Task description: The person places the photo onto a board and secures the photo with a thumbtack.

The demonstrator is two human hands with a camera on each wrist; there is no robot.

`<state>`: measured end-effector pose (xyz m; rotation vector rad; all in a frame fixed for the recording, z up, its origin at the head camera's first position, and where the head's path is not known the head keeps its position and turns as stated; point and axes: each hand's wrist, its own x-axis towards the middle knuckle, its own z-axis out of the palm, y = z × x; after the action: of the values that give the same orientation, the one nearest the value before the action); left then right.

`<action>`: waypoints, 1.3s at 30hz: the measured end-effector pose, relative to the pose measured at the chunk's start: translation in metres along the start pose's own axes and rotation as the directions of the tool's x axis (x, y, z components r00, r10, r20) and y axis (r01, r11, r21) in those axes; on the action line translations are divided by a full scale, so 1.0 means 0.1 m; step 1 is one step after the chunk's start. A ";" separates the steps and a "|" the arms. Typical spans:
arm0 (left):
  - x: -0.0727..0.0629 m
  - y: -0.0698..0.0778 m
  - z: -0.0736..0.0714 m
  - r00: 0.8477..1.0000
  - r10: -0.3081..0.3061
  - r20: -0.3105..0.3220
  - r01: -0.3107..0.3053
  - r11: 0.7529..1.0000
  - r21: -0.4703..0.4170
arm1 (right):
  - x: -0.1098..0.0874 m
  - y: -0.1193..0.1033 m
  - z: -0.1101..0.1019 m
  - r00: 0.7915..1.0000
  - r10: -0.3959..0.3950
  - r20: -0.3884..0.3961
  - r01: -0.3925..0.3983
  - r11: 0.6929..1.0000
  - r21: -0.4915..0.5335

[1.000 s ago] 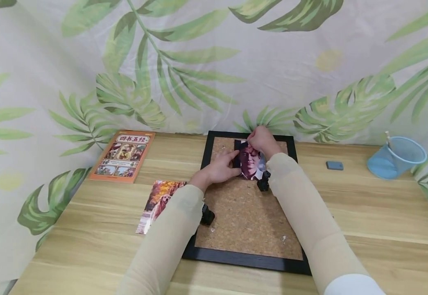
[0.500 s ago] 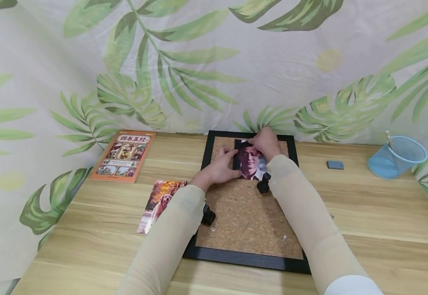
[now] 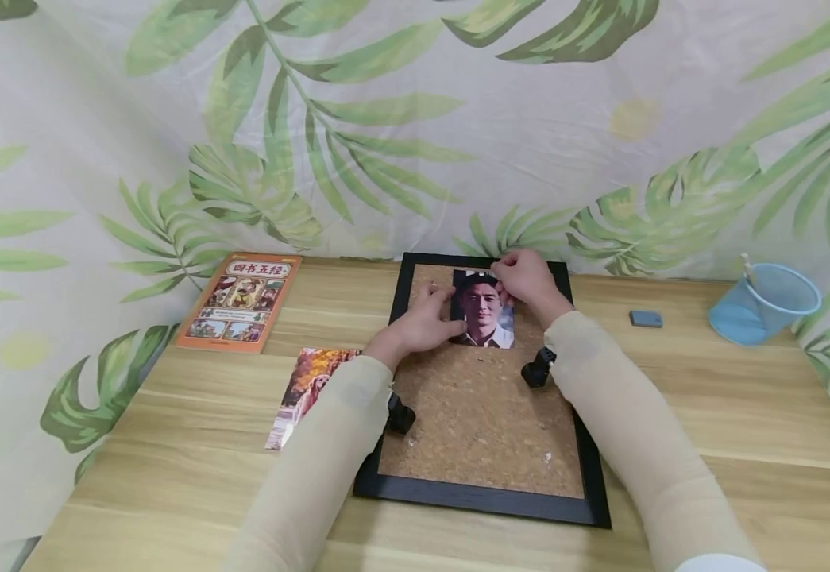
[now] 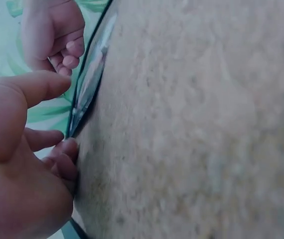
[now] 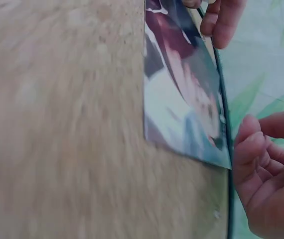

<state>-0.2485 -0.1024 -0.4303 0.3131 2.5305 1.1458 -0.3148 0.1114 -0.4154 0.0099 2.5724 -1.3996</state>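
Note:
A portrait photo [image 3: 489,327] lies on the upper part of a cork board [image 3: 486,425] with a black frame. My left hand [image 3: 423,324] rests at the photo's left edge, its thumb and fingers spread and touching there. My right hand [image 3: 525,280] is by the photo's top right corner, its fingers loosely bent. In the right wrist view, the right fingertips [image 5: 251,137] are just beyond the photo's top edge, with nothing visible between them. A small clear spot, possibly a pushpin [image 5: 222,119], shows near that edge.
A dog photo [image 3: 307,389] lies left of the board, partly behind my left sleeve. An orange book [image 3: 239,303] lies at the back left. On the right are a small blue block [image 3: 646,318] and a tilted blue mesh cup [image 3: 761,306] with a stick in it.
My right hand has moved right and drawn back from the photo's top middle to its right corner, uncovering more of the picture. My left hand has hardly shifted.

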 end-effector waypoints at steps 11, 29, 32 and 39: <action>-0.22 -0.05 -0.12 0.975 0.125 -0.183 -0.139 0.988 -0.062 | -0.40 0.00 -0.28 0.989 -0.138 0.049 0.143 0.980 -0.139; -0.79 -0.11 -0.36 0.976 0.115 -0.185 -0.130 0.989 -0.073 | -1.23 0.26 -0.75 0.974 -0.220 0.047 0.225 0.956 -0.189; -0.88 -0.11 -0.37 0.975 0.127 -0.184 -0.139 0.989 -0.051 | -1.35 0.31 -0.79 0.966 -0.255 0.038 0.256 0.938 -0.232; -1.14 -0.22 -0.45 0.965 0.154 -0.214 -0.153 0.988 0.021 | -1.66 0.46 -0.90 0.949 -0.313 0.029 0.308 0.906 -0.291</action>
<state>-0.1638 -0.1857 -0.3942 0.4126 2.7371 1.2952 -0.1642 0.2269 -0.3745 -0.4552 2.8661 -1.0915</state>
